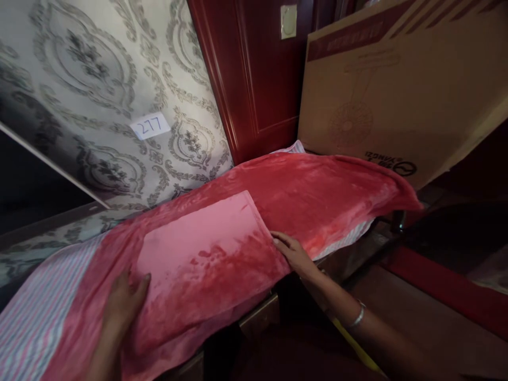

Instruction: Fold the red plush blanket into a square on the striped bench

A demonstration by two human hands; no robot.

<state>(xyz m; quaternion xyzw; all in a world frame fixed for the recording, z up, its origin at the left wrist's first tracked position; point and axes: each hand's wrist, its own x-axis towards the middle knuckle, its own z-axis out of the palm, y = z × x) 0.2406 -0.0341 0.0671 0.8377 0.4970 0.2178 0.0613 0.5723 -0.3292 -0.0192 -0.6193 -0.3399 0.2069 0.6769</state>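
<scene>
As the left hand [124, 300], fingers parted, rests at the folded cloth [198, 230], the right hand [294, 255] touches its right edge, probably steadying it, though whether those fingers grip is indeterminable.

You were apparently in a home, ornate wallpaper [190, 140] at the far edge of the red-draped surface [329, 196], dark-red panelled woodwork [270, 79] behind it, a big cardboard box [397, 95] by its far right corner
</scene>
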